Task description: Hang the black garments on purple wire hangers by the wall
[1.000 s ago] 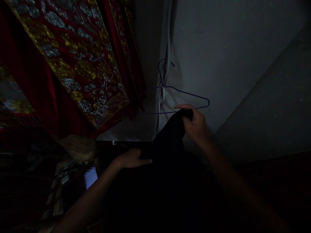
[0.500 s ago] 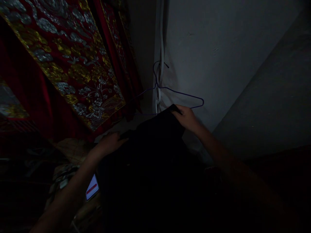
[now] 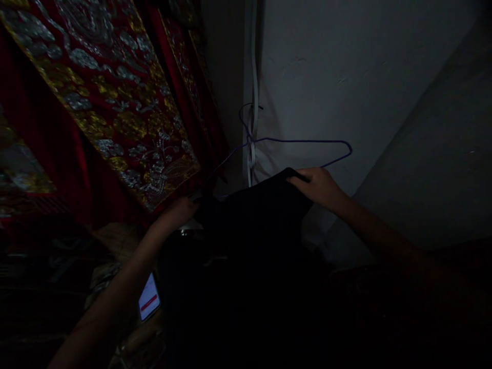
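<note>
A black garment (image 3: pixel 253 220) hangs between my hands; its exact kind is lost in the dark. My right hand (image 3: pixel 317 185) pinches its upper right edge, thumb and fingers closed on the cloth. At the upper left edge, my left hand (image 3: pixel 182 211) is closed on the cloth too, its fingertips partly hidden in shadow. Behind the garment's top edge is a thin purple hanger (image 3: pixel 300 140), tilted, its right end sticking out above my right hand. The hanger's lower left part runs down toward my left hand.
A white cord (image 3: pixel 254 77) runs down the pale wall (image 3: pixel 326 87) beside the hanger's hook. Red cloth with gold and silver sequins (image 3: pixel 126 107) hangs at the left. Below my left forearm lies a lit phone (image 3: pixel 149 298) among dim clutter.
My right hand has moved right with the garment's edge, spreading the top wider. The hanger has tilted, its right end now higher and farther right. My left hand has risen slightly.
</note>
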`<state>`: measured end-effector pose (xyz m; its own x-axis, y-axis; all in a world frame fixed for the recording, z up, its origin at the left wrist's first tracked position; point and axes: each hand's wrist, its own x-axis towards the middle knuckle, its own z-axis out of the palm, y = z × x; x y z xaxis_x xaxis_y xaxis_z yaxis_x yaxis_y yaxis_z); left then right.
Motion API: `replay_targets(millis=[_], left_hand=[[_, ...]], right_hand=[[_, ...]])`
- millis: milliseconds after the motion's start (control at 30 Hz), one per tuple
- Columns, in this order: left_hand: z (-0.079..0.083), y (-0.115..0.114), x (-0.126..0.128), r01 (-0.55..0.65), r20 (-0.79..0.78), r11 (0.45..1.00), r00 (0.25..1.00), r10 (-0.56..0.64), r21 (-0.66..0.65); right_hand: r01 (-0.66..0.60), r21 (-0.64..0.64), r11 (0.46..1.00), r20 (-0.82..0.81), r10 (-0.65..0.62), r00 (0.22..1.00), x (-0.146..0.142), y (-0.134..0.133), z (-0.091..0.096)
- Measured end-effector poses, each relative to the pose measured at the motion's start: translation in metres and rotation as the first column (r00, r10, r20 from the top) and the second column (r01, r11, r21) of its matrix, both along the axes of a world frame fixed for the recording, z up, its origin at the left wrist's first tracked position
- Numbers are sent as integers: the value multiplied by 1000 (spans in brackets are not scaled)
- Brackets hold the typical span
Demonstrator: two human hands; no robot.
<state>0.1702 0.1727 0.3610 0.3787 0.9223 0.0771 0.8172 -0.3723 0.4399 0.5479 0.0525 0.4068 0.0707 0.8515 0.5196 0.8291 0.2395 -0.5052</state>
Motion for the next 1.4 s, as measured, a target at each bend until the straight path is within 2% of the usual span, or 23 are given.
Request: replay_targets(millis=[100, 300, 433, 533, 633, 733, 833, 933, 1033, 1133, 1267, 1333, 1400], left_hand=[[-3, 8, 6, 17, 36, 1000, 999, -18, 20], [-15, 14, 8, 130, 177, 990, 977, -121, -45], [-10, 12, 5, 100, 264, 994, 960, -89, -30], [4, 6, 7, 35, 320, 999, 946, -40, 22], [25, -10, 8, -31, 358, 994, 934, -10, 108], [50, -33, 6, -58, 285, 962, 958, -22, 268], [79, -50, 3, -31, 190, 921, 981, -47, 388], [102, -51, 9, -36, 248, 899, 965, -81, 436], [115, -36, 30, -35, 380, 905, 914, -143, 424], [115, -15, 59, 46, 402, 905, 886, -233, 422], [94, 5, 83, 51, 375, 834, 877, -300, 550], [82, 11, 85, 61, 363, 822, 877, -315, 566], [74, 15, 82, 119, 318, 830, 887, -335, 545]], right_hand=[[12, -17, 1000, -66, -13, 998, -5, -2, 1], [-25, -54, 998, -247, 11, 969, -14, 2, -16], [-86, -122, 989, -371, 35, 928, -13, 9, -25], [-95, -154, 983, -416, 23, 909, -10, 12, -27], [-98, -163, 982, -427, 19, 904, -8, 13, -28], [-83, -154, 985, -378, 18, 926, -8, 15, -29], [0, -83, 997, -314, -26, 949, -12, 19, -31], [48, -66, 997, -326, -67, 943, -21, 23, -33], [22, -131, 991, -402, -73, 913, -33, 25, -37], [-7, -136, 991, -476, -59, 878, -45, 24, -42], [-6, -92, 996, -465, -38, 884, -49, 16, -42], [-2, -19, 1000, -399, -6, 917, -43, 7, -37], [53, 139, 989, -304, -9, 953, -29, -3, -30]])
